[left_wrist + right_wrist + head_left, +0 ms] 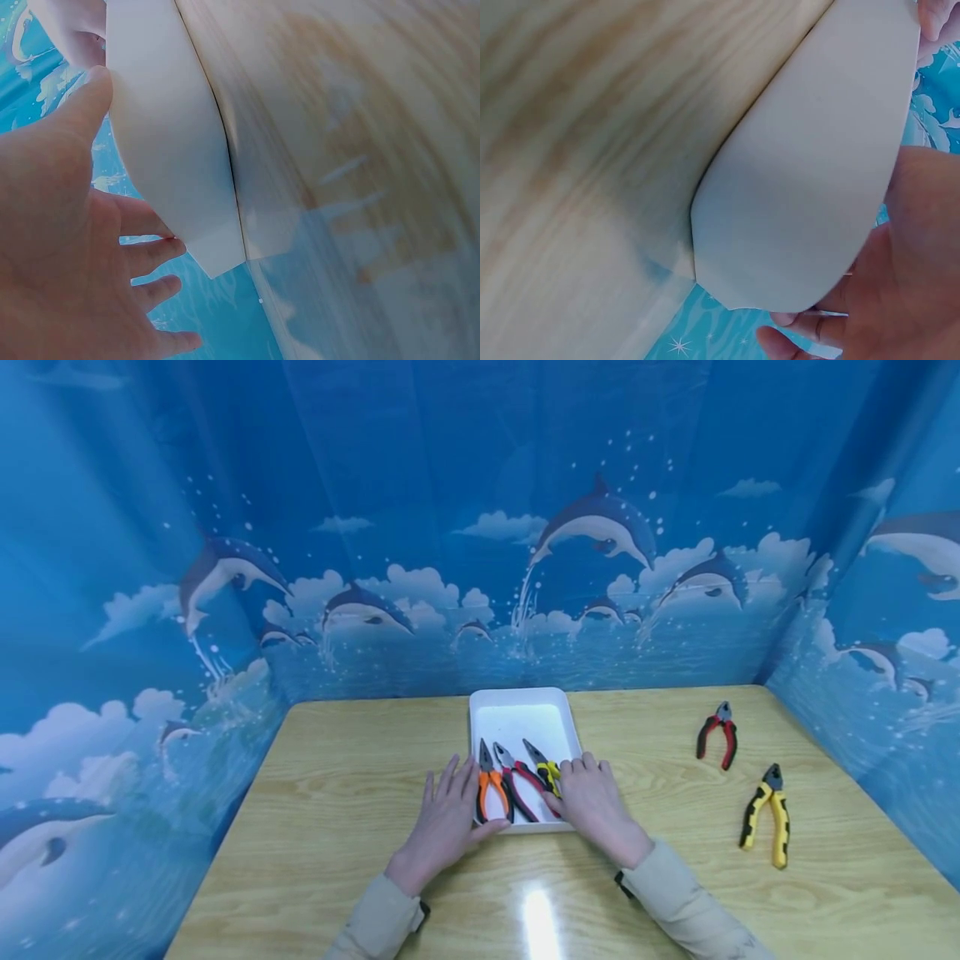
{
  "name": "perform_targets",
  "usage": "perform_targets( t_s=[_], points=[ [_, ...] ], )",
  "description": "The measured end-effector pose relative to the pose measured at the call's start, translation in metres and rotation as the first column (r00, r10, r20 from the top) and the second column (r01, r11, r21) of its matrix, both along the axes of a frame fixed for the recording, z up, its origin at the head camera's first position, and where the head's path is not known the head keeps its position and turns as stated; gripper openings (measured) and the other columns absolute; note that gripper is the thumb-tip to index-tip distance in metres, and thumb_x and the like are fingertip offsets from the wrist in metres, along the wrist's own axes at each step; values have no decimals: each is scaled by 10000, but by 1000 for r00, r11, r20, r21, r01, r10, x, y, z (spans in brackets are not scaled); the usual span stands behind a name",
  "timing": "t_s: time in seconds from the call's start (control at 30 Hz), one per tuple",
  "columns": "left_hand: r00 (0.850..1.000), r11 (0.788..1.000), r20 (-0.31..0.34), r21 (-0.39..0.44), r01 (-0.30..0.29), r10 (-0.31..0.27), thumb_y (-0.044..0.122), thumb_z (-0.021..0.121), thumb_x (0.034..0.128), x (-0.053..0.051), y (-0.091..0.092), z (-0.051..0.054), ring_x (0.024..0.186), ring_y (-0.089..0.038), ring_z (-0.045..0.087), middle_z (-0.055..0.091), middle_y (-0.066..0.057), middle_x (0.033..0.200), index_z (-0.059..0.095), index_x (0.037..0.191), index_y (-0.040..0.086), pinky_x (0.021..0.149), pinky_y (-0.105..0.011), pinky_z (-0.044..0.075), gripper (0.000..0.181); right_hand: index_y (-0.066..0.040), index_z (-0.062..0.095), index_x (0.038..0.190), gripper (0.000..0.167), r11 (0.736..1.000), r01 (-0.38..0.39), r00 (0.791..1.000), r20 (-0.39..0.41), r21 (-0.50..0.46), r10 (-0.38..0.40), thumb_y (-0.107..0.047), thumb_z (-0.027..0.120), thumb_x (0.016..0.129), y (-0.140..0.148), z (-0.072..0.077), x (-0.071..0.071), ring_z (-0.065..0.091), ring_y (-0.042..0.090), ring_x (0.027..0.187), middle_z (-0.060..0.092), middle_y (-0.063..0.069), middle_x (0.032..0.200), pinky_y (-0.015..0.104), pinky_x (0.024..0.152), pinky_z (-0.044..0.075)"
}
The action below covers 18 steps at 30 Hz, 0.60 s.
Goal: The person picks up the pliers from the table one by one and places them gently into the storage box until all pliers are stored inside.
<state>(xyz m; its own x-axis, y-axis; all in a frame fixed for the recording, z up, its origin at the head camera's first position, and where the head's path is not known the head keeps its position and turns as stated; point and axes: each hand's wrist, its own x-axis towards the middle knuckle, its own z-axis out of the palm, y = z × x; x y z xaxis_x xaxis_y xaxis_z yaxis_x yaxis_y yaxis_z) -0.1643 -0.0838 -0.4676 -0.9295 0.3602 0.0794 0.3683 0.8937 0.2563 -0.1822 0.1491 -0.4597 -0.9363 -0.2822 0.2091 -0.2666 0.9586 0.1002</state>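
A white tray (519, 718) holds three pliers: orange-handled ones (493, 785), red-and-black ones (519, 777) and yellow-and-black ones (547, 768). At the tray's left side, my left hand (444, 822) has its fingers spread, with the thumb by the front rim. My right hand (596, 802) lies at the right side, its thumb over the front right corner, partly hiding the yellow handles. Both wrist views show the tray's outer wall (169, 135) (802, 165) beside the fingers of my left hand (82, 232) and right hand (900, 262).
On the wooden table (345, 768), small red-and-black pliers (718, 735) and larger yellow-and-black pliers (767, 814) lie to the right. A blue dolphin-print curtain (420, 527) surrounds the back and sides. A light reflection shows near the front.
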Motion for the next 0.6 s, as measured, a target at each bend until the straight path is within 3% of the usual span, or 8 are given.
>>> perform_targets(
  t_s=[0.43, 0.6],
  points=[
    [1000, 1000, 2, 5, 11, -11, 677, 594, 907, 2, -1, 3, 1534, -408, 159, 241, -174, 1658, 330, 1570, 15, 1202, -671, 164, 974, -16, 662, 882, 524, 1000, 5, 995, 95, -29, -2, -534, 739, 878, 2, 4, 8, 512, 248, 808, 634, 100, 792, 356, 671, 420],
    [1000, 1000, 14, 18, 1, -1, 681, 599, 901, 1, 0, 2, 1537, -401, 155, 245, -172, 1658, 342, 1565, 15, 1205, -670, 155, 975, -7, 683, 875, 556, 1000, -7, 998, 62, -13, 8, -562, 731, 869, 2, 4, 11, 524, 254, 813, 605, 102, 802, 356, 659, 432]
  ],
)
